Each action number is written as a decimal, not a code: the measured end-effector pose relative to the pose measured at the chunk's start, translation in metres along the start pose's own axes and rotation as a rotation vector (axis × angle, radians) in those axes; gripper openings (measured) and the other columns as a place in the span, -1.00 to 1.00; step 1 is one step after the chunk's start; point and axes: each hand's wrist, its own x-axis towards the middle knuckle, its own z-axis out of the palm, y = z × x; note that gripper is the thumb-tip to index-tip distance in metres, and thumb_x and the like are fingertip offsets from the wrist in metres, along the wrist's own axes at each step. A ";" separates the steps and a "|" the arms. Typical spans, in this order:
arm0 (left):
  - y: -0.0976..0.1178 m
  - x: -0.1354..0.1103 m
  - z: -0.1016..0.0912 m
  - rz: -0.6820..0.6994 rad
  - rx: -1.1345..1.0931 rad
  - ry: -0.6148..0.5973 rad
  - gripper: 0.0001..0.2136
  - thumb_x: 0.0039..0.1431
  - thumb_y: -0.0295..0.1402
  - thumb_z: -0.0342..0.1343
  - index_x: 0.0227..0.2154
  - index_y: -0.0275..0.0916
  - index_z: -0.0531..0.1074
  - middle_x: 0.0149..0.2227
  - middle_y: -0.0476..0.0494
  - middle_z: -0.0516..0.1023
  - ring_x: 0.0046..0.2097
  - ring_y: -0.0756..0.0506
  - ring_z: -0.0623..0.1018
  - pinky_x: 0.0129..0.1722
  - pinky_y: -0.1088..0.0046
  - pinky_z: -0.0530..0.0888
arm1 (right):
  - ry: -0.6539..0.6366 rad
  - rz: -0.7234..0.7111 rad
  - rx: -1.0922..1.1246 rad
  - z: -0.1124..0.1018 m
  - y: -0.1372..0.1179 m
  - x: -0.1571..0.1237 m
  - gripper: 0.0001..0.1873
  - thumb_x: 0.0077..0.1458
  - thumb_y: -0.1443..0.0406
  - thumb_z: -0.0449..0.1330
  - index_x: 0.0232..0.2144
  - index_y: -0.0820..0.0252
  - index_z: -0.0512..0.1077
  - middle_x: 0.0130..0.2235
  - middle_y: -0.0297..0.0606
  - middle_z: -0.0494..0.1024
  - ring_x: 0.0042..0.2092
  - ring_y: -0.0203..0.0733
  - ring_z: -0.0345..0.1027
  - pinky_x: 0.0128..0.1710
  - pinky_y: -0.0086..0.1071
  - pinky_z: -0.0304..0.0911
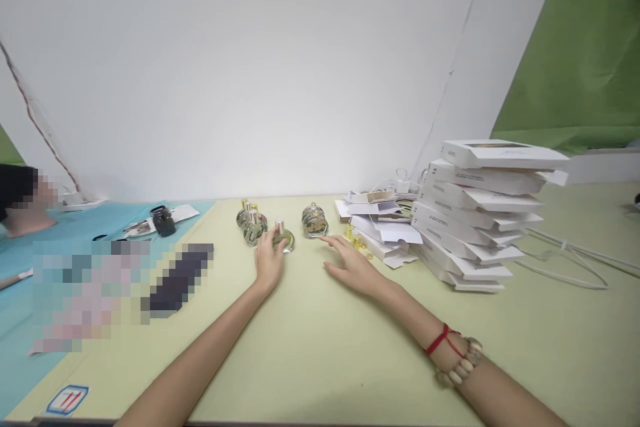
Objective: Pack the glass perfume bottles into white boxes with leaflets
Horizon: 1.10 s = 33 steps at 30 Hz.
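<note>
My left hand is closed around the left side of a round clear glass perfume bottle with a silvery neck, standing on the yellow-green table. Right beside it, farther left, several similar bottles stand in a cluster, some with gold tops. My right hand hovers low over the table, fingers spread, holding nothing. Just beyond its fingertips is a rounded glass bottle group; how many stand there is hard to make out. Small gold caps lie to the right of that hand's fingers.
A tall, uneven stack of white boxes rises on the right, with opened white cartons beside it. White cables loop behind. At left, on blue cloth, are a dark jar and another person.
</note>
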 end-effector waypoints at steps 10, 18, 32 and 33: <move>-0.001 0.004 -0.012 -0.090 0.141 0.284 -0.52 -0.04 -0.63 -0.12 0.00 -0.20 0.14 -0.02 -0.27 0.19 0.07 -0.21 0.18 0.05 0.15 0.13 | 0.052 0.197 0.098 0.022 0.026 0.007 -0.21 -0.08 0.27 0.10 0.19 0.11 -0.13 0.14 -0.11 0.10 0.04 -0.10 0.15 0.03 -0.19 0.07; 0.032 -0.016 -0.002 0.299 -0.003 0.013 -0.59 0.07 -0.46 -0.08 0.02 -0.20 0.07 0.06 -0.26 0.15 0.08 -0.13 0.21 0.06 0.26 0.17 | 0.057 0.325 0.113 0.026 0.034 0.020 -0.15 -0.10 0.24 0.12 0.21 0.13 -0.16 -0.03 -0.10 0.28 -0.07 -0.08 0.21 -0.09 -0.18 0.15; 0.014 -0.003 0.008 -0.159 -0.422 -0.499 -0.54 0.02 -0.34 0.01 0.04 -0.05 0.19 0.17 -0.11 0.16 0.17 -0.14 0.17 0.12 0.17 0.12 | 0.154 0.301 0.418 0.026 0.041 0.027 -0.26 -0.10 0.30 0.10 0.15 0.04 -0.04 0.06 -0.17 0.28 -0.13 -0.22 0.24 -0.20 -0.28 0.26; 0.013 -0.004 0.009 -0.156 -0.408 -0.494 -0.53 0.01 -0.34 0.02 0.05 -0.06 0.19 0.17 -0.11 0.15 0.18 -0.15 0.16 0.13 0.17 0.11 | 0.164 0.316 0.413 0.026 0.040 0.027 -0.27 -0.10 0.30 0.11 0.15 0.05 -0.02 0.04 -0.17 0.30 -0.13 -0.22 0.25 -0.19 -0.27 0.26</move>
